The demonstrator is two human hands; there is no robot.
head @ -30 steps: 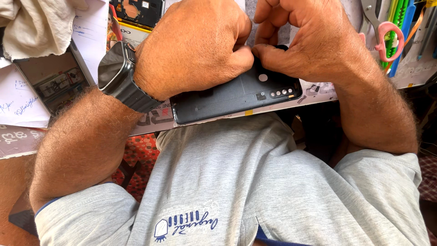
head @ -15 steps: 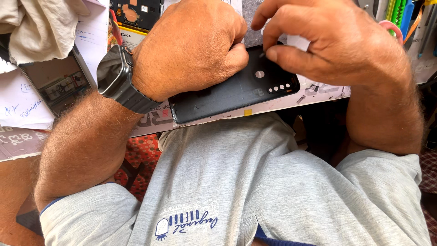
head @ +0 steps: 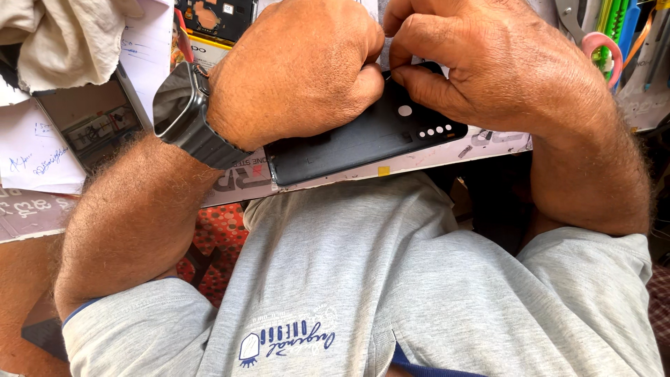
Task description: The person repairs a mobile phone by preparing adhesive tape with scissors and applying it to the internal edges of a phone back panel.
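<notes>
A black phone back cover (head: 363, 143) with small round cut-outs lies at the near edge of the workbench (head: 230, 185). My left hand (head: 293, 70), with a dark watch (head: 183, 112) on its wrist, is closed and presses on the cover's left part. My right hand (head: 488, 66) curls over the cover's far right corner, thumb and fingers pinched at its edge. The far side of the cover is hidden under both hands.
A cloth (head: 66, 38) and handwritten paper notes (head: 35, 150) lie at the left. An opened phone (head: 209, 17) rests at the back. Pink-handled scissors (head: 600, 45) and coloured tools (head: 621, 28) stand at the right. My grey shirt (head: 363, 279) fills the foreground.
My right hand has shifted along the cover's far right corner and its fingers have pinched closer together. The left hand stays pressed on the cover. The view has tilted slightly.
</notes>
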